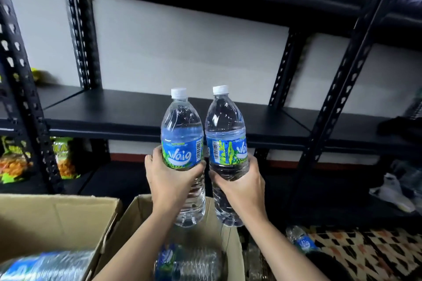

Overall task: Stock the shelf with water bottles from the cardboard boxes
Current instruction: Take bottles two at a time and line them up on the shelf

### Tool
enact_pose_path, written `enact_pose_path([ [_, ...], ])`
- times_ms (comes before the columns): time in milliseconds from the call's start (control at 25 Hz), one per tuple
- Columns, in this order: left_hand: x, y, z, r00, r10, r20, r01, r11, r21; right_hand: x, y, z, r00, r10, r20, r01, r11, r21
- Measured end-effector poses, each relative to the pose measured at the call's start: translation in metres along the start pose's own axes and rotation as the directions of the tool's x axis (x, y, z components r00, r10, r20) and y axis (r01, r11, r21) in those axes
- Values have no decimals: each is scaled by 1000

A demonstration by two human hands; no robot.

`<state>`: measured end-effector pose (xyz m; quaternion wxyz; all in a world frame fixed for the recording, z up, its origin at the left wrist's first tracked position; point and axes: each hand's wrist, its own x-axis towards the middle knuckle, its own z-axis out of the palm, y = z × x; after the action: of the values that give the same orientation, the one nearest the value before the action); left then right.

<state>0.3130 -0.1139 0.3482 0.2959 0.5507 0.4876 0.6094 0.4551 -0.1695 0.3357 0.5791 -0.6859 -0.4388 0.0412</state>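
Left hand (pixel 170 180) and right hand (pixel 239 181), fingers wrapped around upright Waig water bottles (pixel 182 143) and (pixel 226 141), hold them below and before the bare shelf board (pixel 114 112).

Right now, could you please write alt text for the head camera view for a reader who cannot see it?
The left hand and right hand each hold an upright water bottle in front of a black shelf. Below them, two open cardboard boxes hold more bottles lying down.
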Motion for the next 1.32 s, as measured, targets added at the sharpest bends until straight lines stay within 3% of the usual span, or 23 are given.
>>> enact_pose_path([
  [120, 19, 22, 3, 995, 98, 5, -97, 994, -46, 15, -24, -4, 998, -26, -56, 30, 997, 69],
  [440, 68, 74, 54, 993, 116, 6, -115, 990, -75, 100, -37, -1, 989, 32, -143, -8, 986, 167],
  [880, 133, 116, 181, 995, 69, 66, -59, 987, -148, 227, -11, -12, 957, 56, -284, -37, 997, 72],
  [1320, 183, 103, 253, 983, 147, 110, -123, 972, -199, 343, 22, 6, 945, 80, -317, -74, 997, 31],
])
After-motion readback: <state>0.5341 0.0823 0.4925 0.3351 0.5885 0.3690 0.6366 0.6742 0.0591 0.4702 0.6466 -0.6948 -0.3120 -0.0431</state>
